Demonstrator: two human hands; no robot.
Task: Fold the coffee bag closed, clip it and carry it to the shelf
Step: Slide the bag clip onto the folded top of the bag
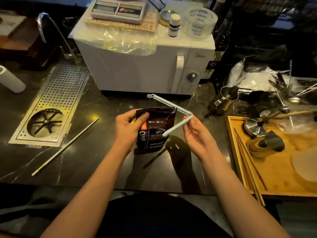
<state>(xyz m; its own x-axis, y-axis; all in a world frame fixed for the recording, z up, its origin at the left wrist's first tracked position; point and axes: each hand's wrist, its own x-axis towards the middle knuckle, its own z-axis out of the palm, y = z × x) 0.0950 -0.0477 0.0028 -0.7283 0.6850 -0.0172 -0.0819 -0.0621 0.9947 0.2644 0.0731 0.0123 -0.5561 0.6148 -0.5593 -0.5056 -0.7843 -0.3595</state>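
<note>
Head camera looked down on two bare forearms reaching over a dark counter [96, 152]. The left hand [127, 127] gripped a dark coffee bag [155, 127] by its upper left corner, thumb pressed on the front panel and fingers wrapped behind, so the bag stood upright between the two hands, its bottom edge close to the counter; whether it touched could not be told. The bag's top edge looked flattened. The right hand [197, 134] pinched a pale blue clip [171, 115] near its hinge, thumb and fingers closed on the lower arm. The clip was spread wide in a V: one arm ran up and away past the bag's top right corner, the other slanted down across the bag's front, its tip over the printed label. Neither arm was closed over the bag's top.

Beyond both hands stood a white microwave [142, 66] with a scale [118, 10] and a roll of tape [199, 23] on top. Left of the left hand lay a long thin white stick [65, 146], and beyond it a perforated metal drain tray [54, 103] set into the counter. Right of the right hand sat a wooden tray [240, 169] holding metal tools, with a steel pitcher [226, 98] farther back.
</note>
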